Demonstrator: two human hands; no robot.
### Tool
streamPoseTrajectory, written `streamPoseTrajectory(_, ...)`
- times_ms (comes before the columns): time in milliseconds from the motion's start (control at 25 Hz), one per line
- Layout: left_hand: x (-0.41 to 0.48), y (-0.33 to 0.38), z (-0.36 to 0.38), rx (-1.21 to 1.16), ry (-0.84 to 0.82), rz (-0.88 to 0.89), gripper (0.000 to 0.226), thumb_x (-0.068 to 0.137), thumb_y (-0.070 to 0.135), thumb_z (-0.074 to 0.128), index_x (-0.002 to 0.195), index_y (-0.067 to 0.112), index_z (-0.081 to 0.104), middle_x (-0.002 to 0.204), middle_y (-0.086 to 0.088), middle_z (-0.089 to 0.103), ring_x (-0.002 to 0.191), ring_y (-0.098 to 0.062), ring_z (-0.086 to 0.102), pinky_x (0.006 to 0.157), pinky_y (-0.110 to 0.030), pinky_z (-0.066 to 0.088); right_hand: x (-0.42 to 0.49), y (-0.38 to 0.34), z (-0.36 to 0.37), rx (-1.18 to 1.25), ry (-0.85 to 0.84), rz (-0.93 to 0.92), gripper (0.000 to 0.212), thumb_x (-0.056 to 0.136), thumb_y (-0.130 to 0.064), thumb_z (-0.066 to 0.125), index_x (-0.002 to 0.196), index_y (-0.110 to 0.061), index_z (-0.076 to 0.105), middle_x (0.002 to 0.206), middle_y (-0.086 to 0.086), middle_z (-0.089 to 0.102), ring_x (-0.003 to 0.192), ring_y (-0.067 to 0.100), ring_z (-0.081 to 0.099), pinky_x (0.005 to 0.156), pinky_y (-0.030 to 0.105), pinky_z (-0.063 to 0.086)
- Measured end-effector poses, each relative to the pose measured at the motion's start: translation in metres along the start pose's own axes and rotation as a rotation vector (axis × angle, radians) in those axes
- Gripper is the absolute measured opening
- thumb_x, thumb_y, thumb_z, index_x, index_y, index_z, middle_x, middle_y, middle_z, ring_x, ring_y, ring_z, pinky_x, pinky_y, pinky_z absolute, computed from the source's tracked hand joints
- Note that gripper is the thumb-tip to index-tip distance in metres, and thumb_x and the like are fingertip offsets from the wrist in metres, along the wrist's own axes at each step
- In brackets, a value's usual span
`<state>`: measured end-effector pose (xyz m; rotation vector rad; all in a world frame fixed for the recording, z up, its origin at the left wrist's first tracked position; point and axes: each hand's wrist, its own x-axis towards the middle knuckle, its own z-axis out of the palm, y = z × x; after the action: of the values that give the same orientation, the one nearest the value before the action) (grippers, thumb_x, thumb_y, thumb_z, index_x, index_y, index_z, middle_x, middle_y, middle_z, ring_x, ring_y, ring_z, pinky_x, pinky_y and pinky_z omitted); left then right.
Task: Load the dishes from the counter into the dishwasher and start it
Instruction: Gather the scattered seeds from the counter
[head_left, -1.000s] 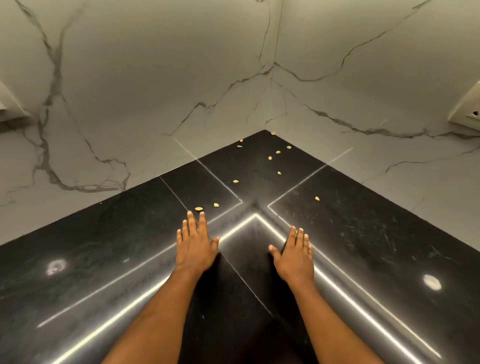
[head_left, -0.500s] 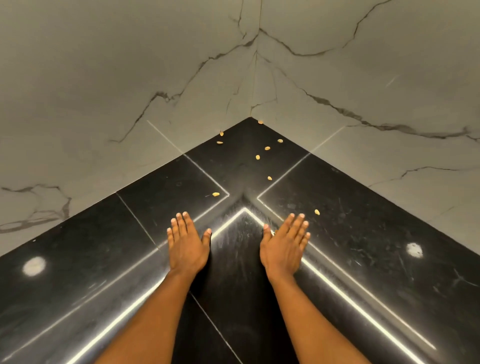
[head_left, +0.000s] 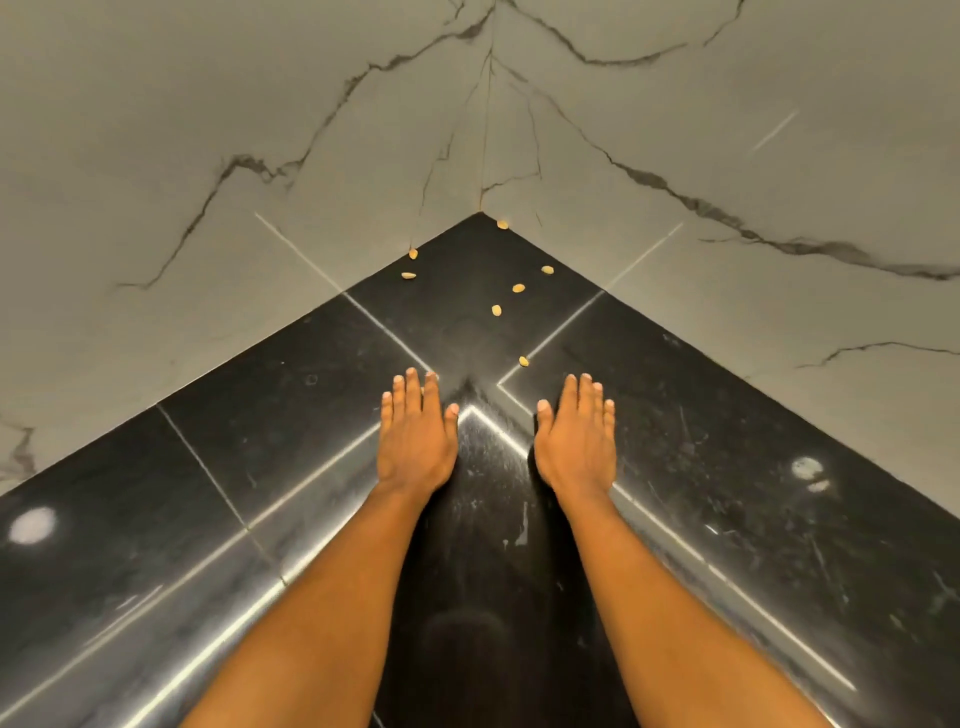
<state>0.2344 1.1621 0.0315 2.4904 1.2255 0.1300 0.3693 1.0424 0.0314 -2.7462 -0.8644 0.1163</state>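
My left hand (head_left: 415, 436) lies flat, palm down, with straight fingers on the glossy black corner counter (head_left: 260, 441). My right hand (head_left: 576, 436) lies flat the same way a short gap to its right. Neither hand holds anything. No dishes and no dishwasher are in view.
Several small yellow seeds (head_left: 496, 310) are scattered on the counter towards the inner corner, one (head_left: 523, 360) just beyond my right fingertips. Grey-veined marble walls (head_left: 208, 156) meet at that corner behind the counter. Light spots reflect on the counter at left and right.
The view has tilted down and closer to the corner. My right hand turned from angled to straight and both hands now lie parallel, slightly farther forward.
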Motion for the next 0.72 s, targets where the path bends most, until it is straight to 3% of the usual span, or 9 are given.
streamPoseTrajectory(160,0.028,0.016,0.006,0.011,0.021,0.071,0.058,0.107,0.038,0.022,0.157,0.013,0.007,0.165,-0.012,0.002,0.152,-0.025,-0.002,0.122,-0.038,-0.002,0.021,-0.028,0.011,-0.031,-0.018,-0.152,0.064,0.102,-0.047,0.021,0.154,-0.012,0.011,0.162,0.008,0.01,0.15,0.023,0.003,0.122,0.04,0.002)
streamPoseTrajectory(360,0.059,0.025,0.003,-0.202,0.042,0.086,0.059,0.105,0.037,0.032,0.157,0.015,0.013,0.165,-0.01,-0.001,0.152,-0.023,-0.001,0.122,-0.036,-0.001,0.07,-0.053,0.019,0.117,0.038,-0.008,0.069,0.101,-0.052,0.02,0.154,-0.01,0.014,0.161,0.012,0.013,0.15,0.025,0.004,0.122,0.041,0.003)
streamPoseTrajectory(600,0.124,-0.001,-0.02,-0.39,0.183,-0.085,0.058,0.104,0.039,0.038,0.155,0.014,0.025,0.162,-0.01,0.02,0.151,-0.023,0.014,0.123,-0.037,0.006,0.159,-0.036,0.005,0.382,-0.015,-0.027,0.069,0.101,-0.052,0.023,0.153,-0.008,0.018,0.16,0.01,0.018,0.149,0.022,0.009,0.121,0.037,0.003)
streamPoseTrajectory(720,0.165,-0.012,-0.029,-0.423,0.175,-0.088,0.057,0.104,0.038,0.042,0.153,0.013,0.029,0.159,-0.008,0.029,0.149,-0.025,0.021,0.122,-0.039,0.012,0.21,-0.025,0.006,0.372,-0.062,-0.121,0.059,0.103,-0.043,0.028,0.15,-0.007,0.029,0.156,0.011,0.03,0.146,0.024,0.022,0.121,0.039,0.01)
